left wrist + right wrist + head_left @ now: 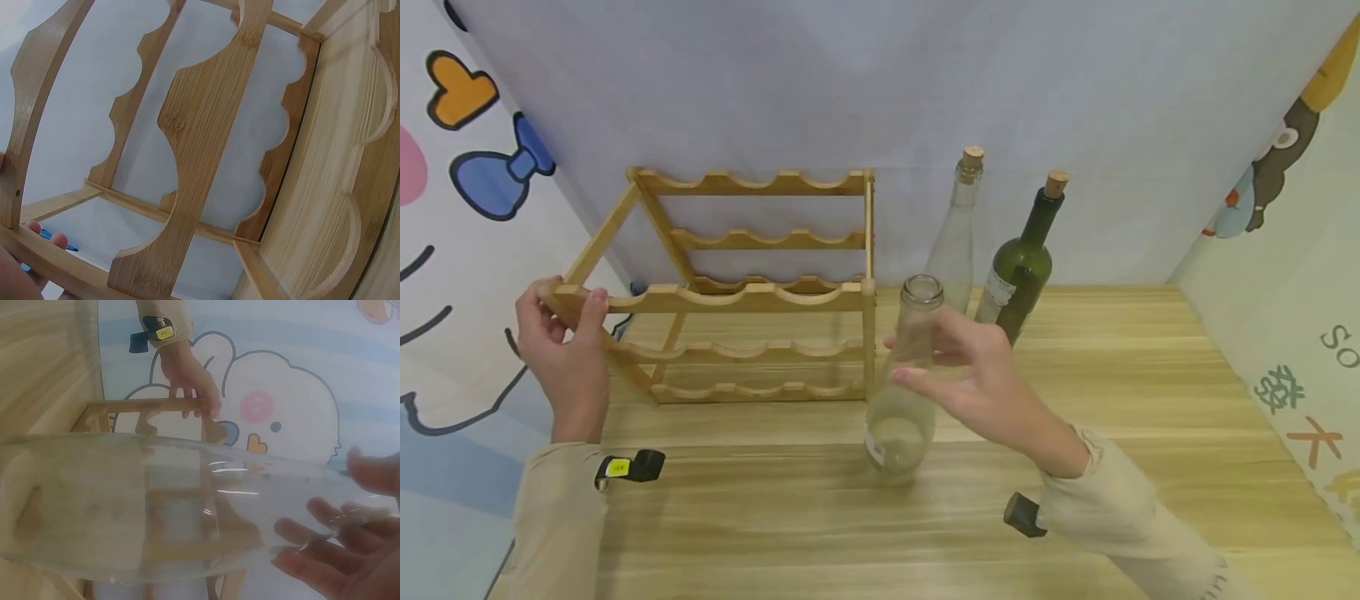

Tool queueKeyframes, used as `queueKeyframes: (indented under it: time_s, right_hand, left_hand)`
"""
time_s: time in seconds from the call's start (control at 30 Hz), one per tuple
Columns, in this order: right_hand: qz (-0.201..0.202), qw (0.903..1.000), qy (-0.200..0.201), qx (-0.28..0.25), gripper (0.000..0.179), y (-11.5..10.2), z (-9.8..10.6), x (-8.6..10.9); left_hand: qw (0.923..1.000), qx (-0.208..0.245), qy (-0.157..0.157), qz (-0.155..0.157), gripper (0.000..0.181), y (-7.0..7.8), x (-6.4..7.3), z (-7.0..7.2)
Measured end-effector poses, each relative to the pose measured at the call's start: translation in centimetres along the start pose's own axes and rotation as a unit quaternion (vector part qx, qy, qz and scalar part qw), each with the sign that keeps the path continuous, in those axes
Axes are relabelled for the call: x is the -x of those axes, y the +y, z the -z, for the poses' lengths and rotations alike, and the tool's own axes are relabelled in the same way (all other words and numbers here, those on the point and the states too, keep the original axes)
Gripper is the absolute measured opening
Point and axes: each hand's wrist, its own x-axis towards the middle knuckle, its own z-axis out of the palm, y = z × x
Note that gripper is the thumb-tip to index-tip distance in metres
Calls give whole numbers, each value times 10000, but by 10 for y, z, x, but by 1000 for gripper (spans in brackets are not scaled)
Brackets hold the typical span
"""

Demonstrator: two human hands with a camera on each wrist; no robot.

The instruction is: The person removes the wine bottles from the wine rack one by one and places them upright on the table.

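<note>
My left hand [567, 358] grips the front left top corner of a wooden wine rack [745, 298], thumb on the front rail. In the left wrist view, fingertips [59, 240] show past a side bar of the rack [203, 150]. A clear glass bottle [901, 421] with an uncorked mouth stands by the rack's front right corner. My right hand [988, 387] holds it below the neck, thumb on the near side and fingers round the far side. The right wrist view has this bottle [94, 506] crossing the frame, with the right hand [350, 544] at its narrow end.
Behind the right hand stand a corked clear bottle [953, 242] and a corked green bottle [1026, 262] with a pale label. A pale cloth wall [910, 75] closes off the back of the wooden table [760, 517]. Printed cartoon panels flank both sides.
</note>
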Motion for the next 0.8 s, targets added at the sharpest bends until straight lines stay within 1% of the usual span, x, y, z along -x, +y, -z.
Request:
queueKeyframes:
  time_s: [0.13, 0.3, 0.4, 0.53, 0.8]
  right_hand:
    - [137, 9999, 68, -70, 35, 0, 8, 3]
    - [95, 9999, 135, -28, 36, -2, 18, 7]
    - [135, 9997, 215, 58, 36, -2, 24, 9]
    - [148, 9994, 292, 141, 36, -2, 30, 12]
    - [-86, 9990, 359, 232, 36, -4, 44, 16]
  left_hand:
    - [9999, 151, 4, 29, 43, 1, 0, 0]
    - [9996, 275, -13, 67, 43, 1, 0, -1]
    - [9994, 324, -38, 73, 44, 1, 0, -1]
    - [9996, 269, 5, 61, 43, 1, 0, -2]
    - [9998, 198, 10, 20, 43, -1, 0, 0]
